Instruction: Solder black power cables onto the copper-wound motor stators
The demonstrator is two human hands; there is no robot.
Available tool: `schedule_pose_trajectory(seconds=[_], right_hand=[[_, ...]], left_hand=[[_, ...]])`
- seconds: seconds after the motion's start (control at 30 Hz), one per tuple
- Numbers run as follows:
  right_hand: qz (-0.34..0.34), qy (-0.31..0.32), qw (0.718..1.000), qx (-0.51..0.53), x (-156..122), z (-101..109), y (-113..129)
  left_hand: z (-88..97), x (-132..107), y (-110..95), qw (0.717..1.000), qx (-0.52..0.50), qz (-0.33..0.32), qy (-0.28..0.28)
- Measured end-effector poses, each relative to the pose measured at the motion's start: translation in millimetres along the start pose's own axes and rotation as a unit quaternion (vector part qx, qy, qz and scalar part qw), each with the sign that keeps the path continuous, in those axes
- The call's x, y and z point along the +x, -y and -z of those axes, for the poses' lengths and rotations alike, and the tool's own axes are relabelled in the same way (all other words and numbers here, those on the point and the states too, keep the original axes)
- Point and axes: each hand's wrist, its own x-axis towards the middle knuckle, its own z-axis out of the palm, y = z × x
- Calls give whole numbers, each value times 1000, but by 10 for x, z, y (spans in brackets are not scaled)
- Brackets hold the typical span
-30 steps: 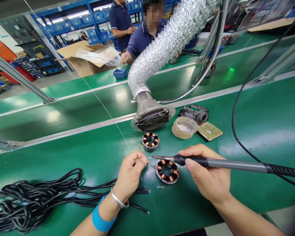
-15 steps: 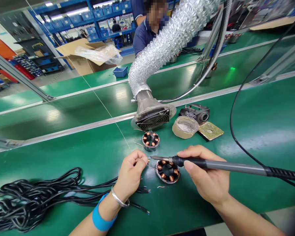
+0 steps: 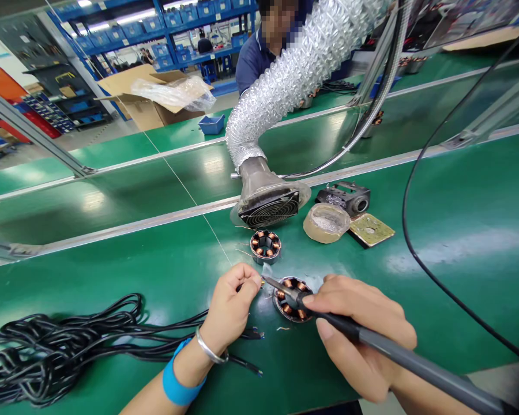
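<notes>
My left hand point(image 3: 231, 308) pinches a thin wire end between thumb and forefinger, just left of a round stator with copper coils point(image 3: 292, 298). My right hand point(image 3: 358, 334) grips a grey soldering iron point(image 3: 398, 356); its tip reaches the pinched wire, where a wisp of smoke rises. A second coil stator point(image 3: 265, 246) lies a little farther back. Black cables point(image 3: 69, 351) run from the left toward my left hand, their stripped ends on the green mat.
A silver flexible duct with a grilled intake point(image 3: 269, 204) hangs just behind the stators. A tape roll point(image 3: 326, 223), a small black metal part point(image 3: 346, 197) and a brass plate point(image 3: 369, 229) lie right of the intake. A person point(image 3: 263, 49) works at the far bench.
My right hand swung the soldering iron round, so its handle now points down toward me instead of straight right. The tip stays at the wire. My left hand has hardly moved.
</notes>
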Motion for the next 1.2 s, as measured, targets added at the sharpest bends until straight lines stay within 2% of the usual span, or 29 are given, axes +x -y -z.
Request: schedule_pose_trajectory(seconds=[0.17,0.3,0.5,0.9,1.03,1.2], right_hand=[[32,15,999,-8,-56,-1,-33],[11,-16,1000,-5,-101,19,-40],[19,-32,999,17,-103,23,-51],[9,-16,1000,6,-69,43,-43],[19,-17,1000,1,-75,53,-94],[23,56,998,-21,-25,-68,-214]], left_hand=[[-1,-13,-9,1000,8,0,-2],[-5,-14,-10,1000,12,-1,-6],[-9,-9,-26,1000,7,0,-10],[-4,-20,-24,1000,7,6,-4],[13,-13,-36,1000,-1,7,19],[86,-46,-57,995,-6,2,99]])
